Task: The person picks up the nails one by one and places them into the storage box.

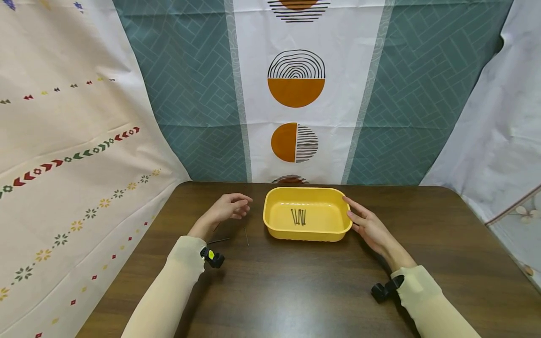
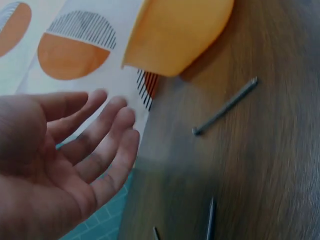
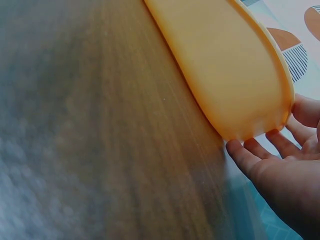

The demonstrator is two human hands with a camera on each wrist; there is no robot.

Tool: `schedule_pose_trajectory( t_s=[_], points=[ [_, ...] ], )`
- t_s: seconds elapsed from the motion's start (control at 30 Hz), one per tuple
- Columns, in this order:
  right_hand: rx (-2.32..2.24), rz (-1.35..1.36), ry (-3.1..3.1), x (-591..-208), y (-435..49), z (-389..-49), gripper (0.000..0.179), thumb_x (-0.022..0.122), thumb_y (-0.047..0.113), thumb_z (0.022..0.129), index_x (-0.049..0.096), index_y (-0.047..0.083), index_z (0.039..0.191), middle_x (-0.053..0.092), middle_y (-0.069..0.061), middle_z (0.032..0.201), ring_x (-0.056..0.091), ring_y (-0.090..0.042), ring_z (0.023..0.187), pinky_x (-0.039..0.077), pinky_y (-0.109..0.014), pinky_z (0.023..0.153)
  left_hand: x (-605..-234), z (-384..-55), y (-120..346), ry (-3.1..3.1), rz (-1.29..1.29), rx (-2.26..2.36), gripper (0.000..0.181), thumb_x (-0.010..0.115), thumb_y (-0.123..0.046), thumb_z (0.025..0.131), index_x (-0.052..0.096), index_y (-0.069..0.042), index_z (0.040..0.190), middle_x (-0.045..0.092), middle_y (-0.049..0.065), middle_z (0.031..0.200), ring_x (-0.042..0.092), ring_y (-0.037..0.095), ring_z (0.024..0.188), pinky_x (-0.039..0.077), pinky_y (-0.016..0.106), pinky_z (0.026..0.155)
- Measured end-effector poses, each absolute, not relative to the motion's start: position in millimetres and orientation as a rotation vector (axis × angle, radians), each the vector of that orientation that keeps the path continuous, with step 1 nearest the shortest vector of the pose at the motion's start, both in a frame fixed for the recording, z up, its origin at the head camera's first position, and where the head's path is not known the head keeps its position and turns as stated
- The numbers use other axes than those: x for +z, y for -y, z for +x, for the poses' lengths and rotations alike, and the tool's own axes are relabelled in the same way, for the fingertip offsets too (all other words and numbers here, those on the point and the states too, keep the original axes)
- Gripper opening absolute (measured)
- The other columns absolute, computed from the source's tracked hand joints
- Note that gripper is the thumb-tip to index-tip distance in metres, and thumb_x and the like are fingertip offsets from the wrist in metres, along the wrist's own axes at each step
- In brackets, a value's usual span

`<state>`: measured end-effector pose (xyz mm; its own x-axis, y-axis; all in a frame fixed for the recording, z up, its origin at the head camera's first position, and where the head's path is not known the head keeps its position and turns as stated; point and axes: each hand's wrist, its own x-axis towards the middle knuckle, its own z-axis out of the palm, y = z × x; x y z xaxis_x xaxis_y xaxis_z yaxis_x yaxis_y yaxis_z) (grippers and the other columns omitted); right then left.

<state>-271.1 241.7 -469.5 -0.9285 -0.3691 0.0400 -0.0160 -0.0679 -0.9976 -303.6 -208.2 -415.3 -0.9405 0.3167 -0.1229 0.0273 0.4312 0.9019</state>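
Note:
A yellow tray [image 1: 307, 235] stands near the far edge of the table, with several dark nails [image 1: 298, 217] lying inside it. My right hand [image 1: 374, 232] is at the tray's right end; its extended fingertips touch the outer wall, and the thumb is by the rim in the right wrist view. Left of the tray, my left hand [image 1: 226, 209] hovers with loosely bent fingers and holds nothing. Below it a loose nail [image 1: 247, 236] and another nail [image 1: 220, 240] lie on the table. The left wrist view shows a nail [image 2: 225, 107] between that hand and the tray.
The brown wooden table [image 1: 287, 291] reaches back to a hanging cloth [image 1: 194, 94] with teal and white panels. Patterned white cloth [image 1: 84, 164] hangs along the left side, and another white cloth [image 1: 498, 141] hangs on the right.

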Motion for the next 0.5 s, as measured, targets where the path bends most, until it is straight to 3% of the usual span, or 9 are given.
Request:
schedule_pose_trajectory(
  t_s=[0.23,0.5],
  points=[
    [-2.094,-0.418,-1.96,-470.3,-241.6,-271.3,0.062,0.045,0.021,0.113,0.018,0.006,0.167,0.004,-0.016,0.174,0.028,-0.027,0.151,0.048,-0.017,0.101,-418.8,-309.1,216.7,-2.43,0.531,1.198,0.034,0.055,-0.019,0.109,0.065,0.004,0.133,0.075,0.015,0.114,0.069,0.03,0.106,0.055,0.048,0.099],
    [-2.095,-0.422,-1.957,-469.5,-242.1,-270.4,0.062,0.044,0.021,0.113,0.017,0.005,0.166,0.005,-0.015,0.174,0.016,-0.038,0.155,0.047,-0.017,0.102,-422.3,-312.6,217.0,-2.445,0.597,1.065,0.032,0.057,-0.02,0.108,0.069,0.001,0.13,0.076,0.01,0.114,0.069,0.025,0.104,0.055,0.043,0.096]
  ],
)
